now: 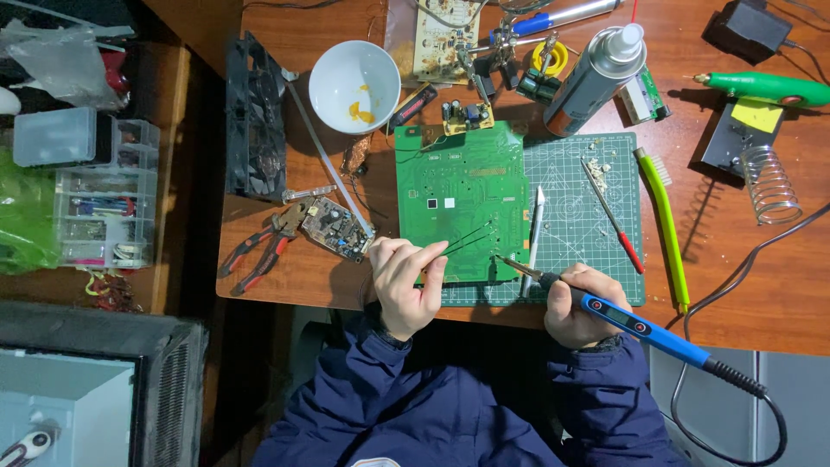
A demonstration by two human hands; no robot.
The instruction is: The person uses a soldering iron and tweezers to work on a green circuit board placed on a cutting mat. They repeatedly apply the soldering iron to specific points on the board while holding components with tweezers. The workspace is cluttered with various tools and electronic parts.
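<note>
On the green cutting mat [605,251] lies a big green circuit board [458,203], flat and bare. The left hand [406,285] pinches thin black tweezers [467,235] over its lower edge, while the right hand [579,304] grips a blue soldering iron [631,322] pen-style, tip just beside the board's corner for control.

Circuit board [462,203] on cutting mat [579,216], bowl [354,86] behind.

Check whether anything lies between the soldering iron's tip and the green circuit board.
Nothing visible does. The right hand holds the soldering iron, tip at the green circuit board's lower right edge. The left hand holds tweezers apart.
</note>
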